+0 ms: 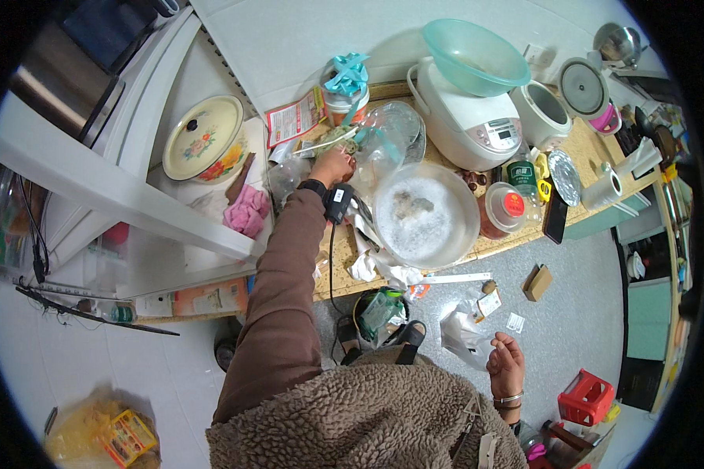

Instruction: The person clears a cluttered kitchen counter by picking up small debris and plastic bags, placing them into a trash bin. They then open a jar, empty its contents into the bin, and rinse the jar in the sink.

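Observation:
My left hand (333,165) reaches over the counter, amid crumpled clear plastic bags (377,157) and beside a greenish bundle (341,142) with a white stick across it. Its fingers are curled near something reddish-brown; whether they grip it is unclear. A black device with a cord (338,203) sits by that wrist. Just right of it stands a translucent basin (427,217) of foamy water with a greyish lump in it. My right hand (506,359) hangs low at my right side, fingers bent, above the floor near a white plastic bag (464,335). Nothing is clearly visible in it.
A white rice cooker (475,117) carries a green plastic bowl (475,58). Right of the basin are a red-lidded jar (501,211), a water bottle (523,182) and a phone (555,218). An enamel pot (202,140) stands left. Below sits a bin (381,316); a red stool (586,397) is right.

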A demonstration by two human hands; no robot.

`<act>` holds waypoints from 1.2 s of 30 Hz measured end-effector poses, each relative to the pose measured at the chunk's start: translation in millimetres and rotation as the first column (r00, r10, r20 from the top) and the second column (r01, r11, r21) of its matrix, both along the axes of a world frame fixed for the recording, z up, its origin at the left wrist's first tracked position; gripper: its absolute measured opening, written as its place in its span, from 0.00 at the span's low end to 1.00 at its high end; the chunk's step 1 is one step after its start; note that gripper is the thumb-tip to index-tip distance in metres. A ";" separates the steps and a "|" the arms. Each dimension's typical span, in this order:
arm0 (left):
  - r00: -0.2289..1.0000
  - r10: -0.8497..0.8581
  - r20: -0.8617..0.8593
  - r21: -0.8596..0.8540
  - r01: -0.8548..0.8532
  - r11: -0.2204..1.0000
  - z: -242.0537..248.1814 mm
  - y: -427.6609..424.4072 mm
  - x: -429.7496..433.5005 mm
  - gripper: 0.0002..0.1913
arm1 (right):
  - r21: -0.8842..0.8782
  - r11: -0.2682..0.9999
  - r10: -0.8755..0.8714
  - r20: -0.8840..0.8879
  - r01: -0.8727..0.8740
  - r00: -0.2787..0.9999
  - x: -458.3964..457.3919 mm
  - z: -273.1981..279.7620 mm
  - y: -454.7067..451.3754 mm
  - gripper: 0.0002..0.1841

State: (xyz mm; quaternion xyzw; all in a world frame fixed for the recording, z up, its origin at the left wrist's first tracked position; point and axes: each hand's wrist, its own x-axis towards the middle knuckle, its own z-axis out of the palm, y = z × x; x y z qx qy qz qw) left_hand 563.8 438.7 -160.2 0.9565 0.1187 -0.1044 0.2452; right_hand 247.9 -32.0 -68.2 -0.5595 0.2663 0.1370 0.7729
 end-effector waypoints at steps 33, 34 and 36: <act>0.909 -0.081 0.409 -0.028 0.102 0.994 52.6 -51.0 -60.2 0.13 | 0.123 0.991 0.041 0.051 -0.047 0.998 8.8 -23.7 -34.3 0.11; 0.862 -0.070 0.503 -0.012 0.088 0.996 52.6 -45.3 -55.5 0.11 | 0.128 0.991 0.033 0.058 -0.040 0.998 7.3 -24.0 -35.0 0.11; 0.842 0.074 0.535 -0.144 0.005 0.990 51.0 -31.8 -50.6 0.11 | 0.123 0.992 0.013 0.033 -0.017 0.999 4.8 -24.8 -35.9 0.11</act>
